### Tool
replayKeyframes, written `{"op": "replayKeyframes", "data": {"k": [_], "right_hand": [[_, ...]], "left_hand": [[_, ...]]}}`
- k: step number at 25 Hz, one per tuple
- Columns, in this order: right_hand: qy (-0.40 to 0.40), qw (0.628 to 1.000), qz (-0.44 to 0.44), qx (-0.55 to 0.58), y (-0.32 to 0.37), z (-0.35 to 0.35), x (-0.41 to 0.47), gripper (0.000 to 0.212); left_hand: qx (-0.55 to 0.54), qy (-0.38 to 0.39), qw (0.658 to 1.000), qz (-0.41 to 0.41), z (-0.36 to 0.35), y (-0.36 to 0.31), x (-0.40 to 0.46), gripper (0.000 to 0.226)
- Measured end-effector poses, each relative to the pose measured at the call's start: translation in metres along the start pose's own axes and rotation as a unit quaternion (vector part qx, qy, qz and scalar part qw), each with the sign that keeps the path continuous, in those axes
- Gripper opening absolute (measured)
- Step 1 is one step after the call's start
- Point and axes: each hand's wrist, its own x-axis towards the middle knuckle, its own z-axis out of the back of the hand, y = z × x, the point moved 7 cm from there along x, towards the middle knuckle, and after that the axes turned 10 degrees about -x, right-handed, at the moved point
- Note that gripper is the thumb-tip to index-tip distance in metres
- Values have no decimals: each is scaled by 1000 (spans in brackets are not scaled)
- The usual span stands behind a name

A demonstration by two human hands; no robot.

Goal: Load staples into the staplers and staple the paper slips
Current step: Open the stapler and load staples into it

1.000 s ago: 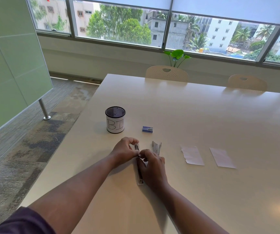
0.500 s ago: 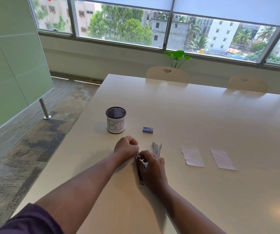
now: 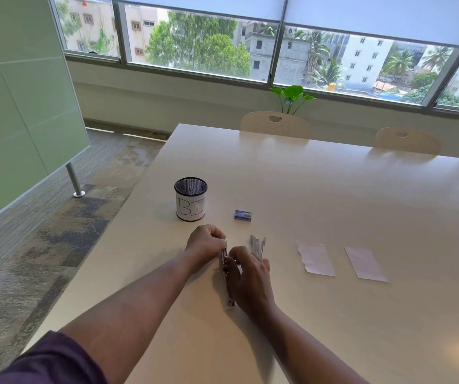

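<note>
So the stapler (image 3: 227, 284) is lying opened out flat on the table (image 3: 333, 195) right in front of me, long way pointing toward me. My left hand (image 3: 204, 245) is curled around its far end, and my right hand (image 3: 250, 273) has its fingers curled onto the middle of it. Compared to a second ago basically nothing has shifted, same grip. Second stapler (image 3: 258, 245) sits just right, staple box (image 3: 242, 215) behind, two paper slips (image 3: 315, 259) further right, mesh cup (image 3: 190, 199) back left.
</note>
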Motion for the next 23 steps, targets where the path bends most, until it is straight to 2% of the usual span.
{"op": "replayKeyframes", "data": {"k": [3,6,9,11,19,23], "right_hand": [[-18,998,35,-46,7,4,-1,14],[-19,996,35,-85,8,3,-1,20],[38,991,7,-127,6,-4,1,36],[68,987,2,-149,6,-8,2,40],[64,990,-20,-128,2,-7,4,42],[48,993,-32,-101,2,0,3,46]], "left_hand": [[1,4,1000,3,0,0,-1,13],[-2,11,1000,6,1,0,1,12],[1,13,1000,10,1,1,1,13],[4,15,1000,8,2,3,2,16],[-3,65,997,-33,3,5,2,14],[7,58,997,-50,3,7,3,14]]}}
